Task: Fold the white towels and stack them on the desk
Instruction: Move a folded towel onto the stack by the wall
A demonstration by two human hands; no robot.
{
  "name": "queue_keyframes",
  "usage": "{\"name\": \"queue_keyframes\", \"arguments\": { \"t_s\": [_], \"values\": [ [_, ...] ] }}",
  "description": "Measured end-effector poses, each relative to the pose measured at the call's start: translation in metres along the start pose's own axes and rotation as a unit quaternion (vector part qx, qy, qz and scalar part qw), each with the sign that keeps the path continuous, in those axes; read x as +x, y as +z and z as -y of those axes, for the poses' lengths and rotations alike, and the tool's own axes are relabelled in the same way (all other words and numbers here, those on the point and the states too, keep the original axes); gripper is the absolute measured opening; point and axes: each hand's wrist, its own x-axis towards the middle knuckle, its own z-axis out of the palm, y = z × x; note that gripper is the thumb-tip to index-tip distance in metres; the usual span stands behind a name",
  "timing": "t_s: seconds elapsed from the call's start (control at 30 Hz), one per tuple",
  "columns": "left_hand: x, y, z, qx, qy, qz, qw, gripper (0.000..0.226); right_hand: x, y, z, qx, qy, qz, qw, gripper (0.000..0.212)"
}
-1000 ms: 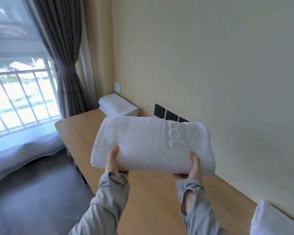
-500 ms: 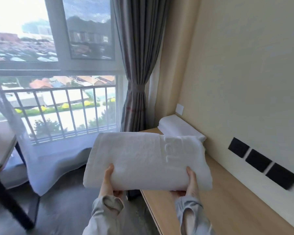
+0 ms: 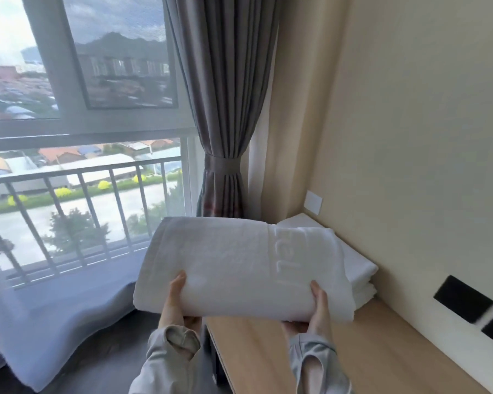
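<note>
Though the towel bears embossed letters, they blur — unreadable.

A light wooden desk runs along a beige wall toward the corner of the room. A stack of folded white towels lies on its far end, close against that wall. Beside the desk, pale sheer fabric lies bunched on the dark floor.

Embossed lettering on folded towel, sideways & blurry: approx "TEL", rest unreadable.
</note>
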Motion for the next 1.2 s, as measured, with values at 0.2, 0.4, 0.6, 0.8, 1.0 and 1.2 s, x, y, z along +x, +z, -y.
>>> {"name": "queue_keyframes", "arguments": {
  "t_s": [0.2, 0.4, 0.6, 0.8, 1.0, 1.2],
  "values": [
    [0.061, 0.096, 0.014, 0.028, -0.006, 0.041, 0.999, 0.054, 0.063, 0.029, 0.038, 0.066, -0.057, -0.025, 0.996, 0.027],
    [0.116, 0.185, 0.049, 0.082, -0.064, 0.127, 0.986, 0.033, 0.115, 0.036, 0.074, 0.125, -0.153, -0.09, 0.976, 0.046],
    [0.18, 0.268, 0.081, 0.175, -0.15, 0.181, 0.956, 0.043, 0.172, 0.052, 0.091, 0.176, -0.235, -0.111, 0.949, 0.038],
    [0.253, 0.338, 0.115, 0.236, -0.24, 0.248, 0.909, 0.048, 0.238, 0.069, 0.099, 0.232, -0.294, -0.176, 0.91, 0.036],
    [0.322, 0.349, 0.165, 0.268, -0.282, 0.248, 0.887, 0.069, 0.3, 0.048, 0.076, 0.251, -0.315, -0.217, 0.889, 0.033],
    [0.366, 0.318, 0.202, 0.29, -0.29, 0.214, 0.886, 0.065, 0.326, 0.016, 0.048, 0.269, -0.252, -0.289, 0.884, 0.047]
  ]
}}
